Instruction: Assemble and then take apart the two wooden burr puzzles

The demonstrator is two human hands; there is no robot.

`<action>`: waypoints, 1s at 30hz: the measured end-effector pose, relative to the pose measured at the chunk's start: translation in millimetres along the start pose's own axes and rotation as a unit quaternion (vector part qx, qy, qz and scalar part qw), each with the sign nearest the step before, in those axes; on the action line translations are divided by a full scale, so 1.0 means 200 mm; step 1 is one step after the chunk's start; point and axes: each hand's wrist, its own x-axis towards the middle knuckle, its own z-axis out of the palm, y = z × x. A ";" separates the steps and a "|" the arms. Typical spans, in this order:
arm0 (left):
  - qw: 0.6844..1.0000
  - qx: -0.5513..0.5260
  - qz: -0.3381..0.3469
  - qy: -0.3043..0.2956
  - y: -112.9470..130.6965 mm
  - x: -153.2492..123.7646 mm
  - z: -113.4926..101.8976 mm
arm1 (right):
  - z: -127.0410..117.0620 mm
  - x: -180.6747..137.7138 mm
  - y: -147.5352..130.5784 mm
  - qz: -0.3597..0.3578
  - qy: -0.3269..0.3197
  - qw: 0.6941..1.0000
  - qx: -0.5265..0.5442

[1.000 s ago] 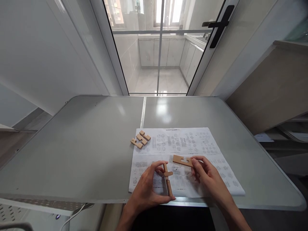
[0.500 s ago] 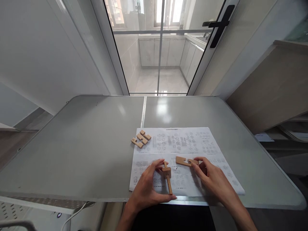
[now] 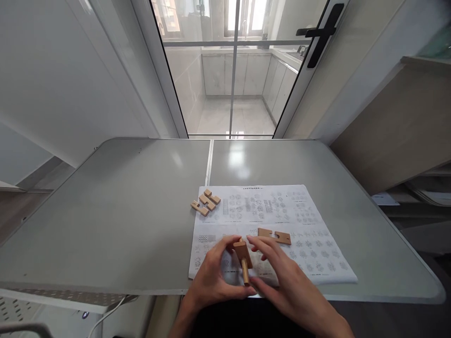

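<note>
My left hand (image 3: 214, 274) is closed on a small wooden assembly (image 3: 243, 258) of two crossed notched bars, held just above the printed instruction sheet (image 3: 310, 220). My right hand (image 3: 282, 277) is right beside it, fingertips touching the assembly's far end and thumb near its lower end. A flat notched wooden piece (image 3: 274, 235) lies loose on the sheet just beyond my right hand. Three more notched wooden pieces (image 3: 206, 203) lie together at the sheet's far left corner.
The sheet lies on a grey table (image 3: 123, 211) with a seam down its middle. Behind the table is a glass door (image 3: 232, 70) with a black handle (image 3: 319, 33). A wooden shelf unit (image 3: 405, 126) stands at the right.
My right hand has let go of the flat notched piece, which now lies on the sheet, and has moved left to the assembly in my left hand. The assembly has turned a little.
</note>
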 end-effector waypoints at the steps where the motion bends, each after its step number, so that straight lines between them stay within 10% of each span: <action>1: 1.000 -0.031 0.001 -0.002 0.00 0.00 0.00 | 0.02 0.01 -0.01 -0.011 -0.013 1.000 0.007; 15: 0.988 -0.153 -0.002 0.021 -0.03 -0.02 0.00 | 0.14 0.07 -0.04 0.085 -0.036 0.991 0.100; 30: 0.969 -0.245 0.032 0.009 -0.06 -0.01 -0.02 | 0.24 0.10 -0.05 0.090 0.096 0.987 0.091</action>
